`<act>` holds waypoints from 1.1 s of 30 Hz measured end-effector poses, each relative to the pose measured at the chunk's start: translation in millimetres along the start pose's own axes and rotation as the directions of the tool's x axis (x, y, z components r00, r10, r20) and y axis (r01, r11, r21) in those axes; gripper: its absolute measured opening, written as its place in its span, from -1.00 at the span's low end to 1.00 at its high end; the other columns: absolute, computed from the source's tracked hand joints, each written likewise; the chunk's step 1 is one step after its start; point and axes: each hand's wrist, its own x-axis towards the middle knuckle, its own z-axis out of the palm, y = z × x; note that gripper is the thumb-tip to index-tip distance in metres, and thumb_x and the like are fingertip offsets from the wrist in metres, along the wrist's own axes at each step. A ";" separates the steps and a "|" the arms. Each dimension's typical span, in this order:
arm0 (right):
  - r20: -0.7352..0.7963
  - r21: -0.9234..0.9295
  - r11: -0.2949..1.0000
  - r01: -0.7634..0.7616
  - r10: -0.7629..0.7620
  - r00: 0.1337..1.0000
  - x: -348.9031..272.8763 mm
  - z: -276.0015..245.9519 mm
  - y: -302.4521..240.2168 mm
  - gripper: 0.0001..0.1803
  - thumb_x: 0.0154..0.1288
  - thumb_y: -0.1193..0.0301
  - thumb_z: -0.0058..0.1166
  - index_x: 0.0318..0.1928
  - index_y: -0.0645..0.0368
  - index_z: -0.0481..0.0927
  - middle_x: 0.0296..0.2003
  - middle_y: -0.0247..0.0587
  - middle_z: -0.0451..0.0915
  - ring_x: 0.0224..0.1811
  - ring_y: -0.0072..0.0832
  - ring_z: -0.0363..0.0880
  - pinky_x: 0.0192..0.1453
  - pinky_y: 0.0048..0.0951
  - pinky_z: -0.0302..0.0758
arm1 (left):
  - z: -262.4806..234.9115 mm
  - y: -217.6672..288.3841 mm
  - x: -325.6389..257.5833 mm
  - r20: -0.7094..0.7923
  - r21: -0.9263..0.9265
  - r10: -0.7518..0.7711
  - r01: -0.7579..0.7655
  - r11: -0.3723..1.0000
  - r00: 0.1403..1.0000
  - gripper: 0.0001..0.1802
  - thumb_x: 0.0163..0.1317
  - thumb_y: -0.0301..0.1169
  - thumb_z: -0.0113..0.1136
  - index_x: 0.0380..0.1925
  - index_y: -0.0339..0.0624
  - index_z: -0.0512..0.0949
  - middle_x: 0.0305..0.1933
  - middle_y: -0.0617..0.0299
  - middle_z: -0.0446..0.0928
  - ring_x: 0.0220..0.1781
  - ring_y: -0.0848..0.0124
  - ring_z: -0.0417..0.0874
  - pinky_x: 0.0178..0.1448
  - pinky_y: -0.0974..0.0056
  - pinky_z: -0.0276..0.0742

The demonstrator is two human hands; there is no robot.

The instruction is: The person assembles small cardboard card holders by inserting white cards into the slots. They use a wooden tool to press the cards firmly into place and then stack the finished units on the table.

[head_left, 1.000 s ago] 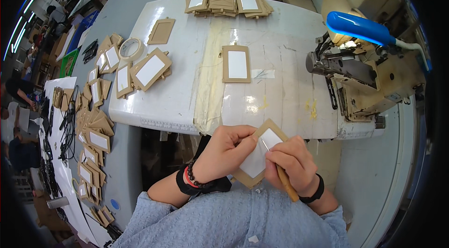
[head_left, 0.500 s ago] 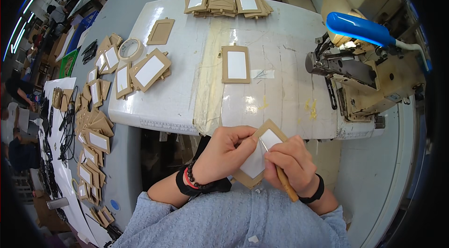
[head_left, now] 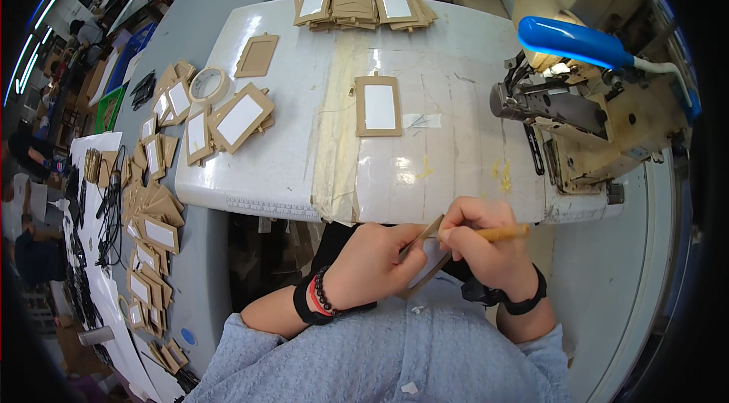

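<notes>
Near the table's front edge, my left hand (head_left: 372, 262) grips a tan card holder (head_left: 436, 226) with a white window. The holder is tilted, nearly edge-on, and partly hidden by my fingers. My right hand (head_left: 490, 240) is closed around a wooden-handled awl (head_left: 505, 233), its handle pointing right and its tip hidden at the holder. On the table beyond my hands lies another tan card holder (head_left: 377, 105), flat, with a white window and a small clip on top.
Stacked holders (head_left: 353, 6) stand at the table's far edge. A tape roll (head_left: 209, 85) and more holders (head_left: 241, 118) lie on the left. A sewing machine (head_left: 592, 122) occupies the right side. Many holders (head_left: 159, 234) cover the grey side surface, beside black cords (head_left: 111, 209).
The held card holder has turned from facing up to nearly edge-on. My right hand has moved up and right, and the awl's handle has swung from pointing down to pointing right.
</notes>
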 end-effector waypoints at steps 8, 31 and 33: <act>-0.135 0.094 0.987 0.127 -0.114 0.984 -11.1 9.2 6.3 -0.94 0.17 0.59 0.01 -0.44 0.32 0.48 -0.56 -0.28 0.52 -0.59 -0.70 0.40 -0.53 -0.60 0.33 | -1.5 -4.7 3.1 0.045 -0.376 -0.125 0.133 0.917 0.991 -0.73 0.33 -0.46 0.02 -0.12 -0.42 0.60 -0.37 0.28 0.63 -0.35 0.66 0.52 -0.28 0.47 0.48; -0.043 -0.362 0.693 0.624 -0.681 0.731 -14.6 14.9 8.8 -0.83 -0.04 0.74 0.09 -0.35 0.36 0.53 -0.48 -0.10 0.56 -0.55 -0.33 0.55 -0.44 -0.43 0.50 | -9.0 -0.8 4.4 0.061 -0.507 -0.167 0.175 0.844 0.984 -0.73 0.32 -0.45 0.00 -0.15 -0.41 0.61 -0.40 0.29 0.61 -0.37 0.67 0.51 -0.30 0.47 0.48; -0.058 -0.366 0.681 0.634 -0.697 0.715 -13.6 16.3 13.7 -0.84 0.02 0.71 0.05 -0.33 0.33 0.54 -0.45 -0.11 0.61 -0.58 -0.44 0.50 -0.49 -0.48 0.43 | -8.8 -0.6 4.4 0.055 -0.505 -0.165 0.170 0.846 0.985 -0.73 0.32 -0.45 0.00 -0.16 -0.41 0.61 -0.40 0.29 0.61 -0.37 0.67 0.51 -0.30 0.47 0.48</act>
